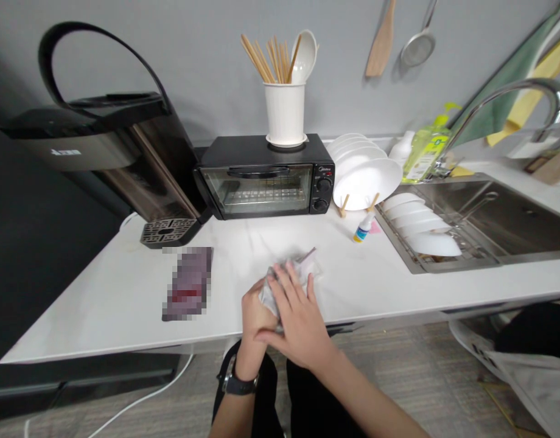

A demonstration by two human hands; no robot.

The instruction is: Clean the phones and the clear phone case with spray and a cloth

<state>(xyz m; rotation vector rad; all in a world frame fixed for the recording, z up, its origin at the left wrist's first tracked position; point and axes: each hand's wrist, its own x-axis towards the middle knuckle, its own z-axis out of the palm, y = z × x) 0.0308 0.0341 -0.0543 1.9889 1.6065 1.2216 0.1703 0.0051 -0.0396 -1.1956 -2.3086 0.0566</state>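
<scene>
A crumpled whitish-grey cloth or tissue [268, 299] lies between my hands, just above the front part of the counter. My left hand [257, 315], with a dark watch on its wrist, is closed around its near left side; the fingertips are hidden. Across the top rests my right hand [298, 316], fingers stretched out and somewhat apart, pressing the bundle against the left. From its far side sticks out a pale, partly see-through piece [313, 266] with a thin dark strip; I cannot make out what it is.
On the white counter [125, 316] stand a water dispenser [79, 146], a toaster oven [262, 182] with a utensil holder [285, 112] on top, racked plates [369, 179] and a small bottle [363, 228]. A blurred-out flat item [189, 283] lies left; the sink [512, 213] with bowls is right.
</scene>
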